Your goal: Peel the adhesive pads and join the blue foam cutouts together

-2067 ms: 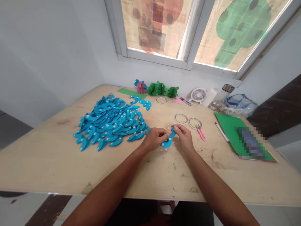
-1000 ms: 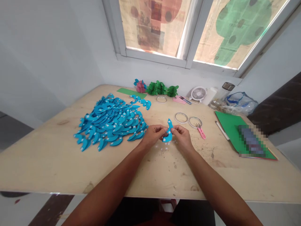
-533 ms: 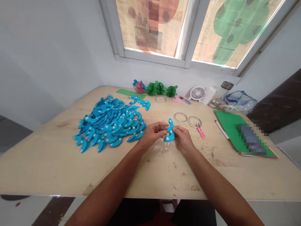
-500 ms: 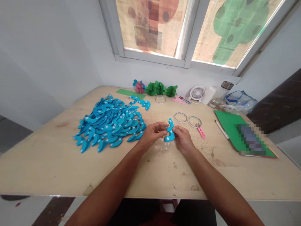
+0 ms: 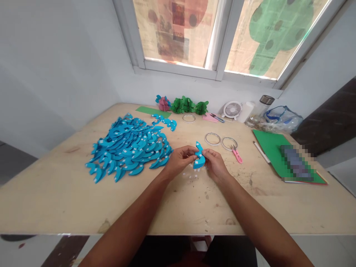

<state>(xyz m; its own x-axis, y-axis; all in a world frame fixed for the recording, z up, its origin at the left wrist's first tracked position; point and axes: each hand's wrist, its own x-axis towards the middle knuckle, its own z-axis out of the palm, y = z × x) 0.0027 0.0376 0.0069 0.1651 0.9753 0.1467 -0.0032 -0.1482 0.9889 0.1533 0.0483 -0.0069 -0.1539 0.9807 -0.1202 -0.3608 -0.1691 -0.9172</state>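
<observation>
Between my hands is a curved blue paper cutout (image 5: 199,163) with small white squares of what looks like tape on it. My left hand (image 5: 179,162) has its thumb and fingers at the cutout's left edge, pinching it near the middle. The thumb and forefinger of my right hand (image 5: 216,163) grip its right edge. Beneath it, tiny white scraps (image 5: 190,177) lie scattered on the table. To the left spreads a large heap of similar blue cutouts (image 5: 130,144), many with white squares. A few more blue cutouts (image 5: 167,121) lie apart behind the heap.
Tape rolls (image 5: 213,138) and pink-handled snips (image 5: 237,155) lie right of my hands. Folded green paper shapes (image 5: 189,105), a small fan (image 5: 232,110) and a glass bottle (image 5: 260,107) line the wall. Green sheets (image 5: 267,148) rest at the right, under a blurred object.
My left fingers have closed in on the cutout's left edge, and the cutout has tilted a little. The right hand keeps its grip. The view has shifted slightly.
</observation>
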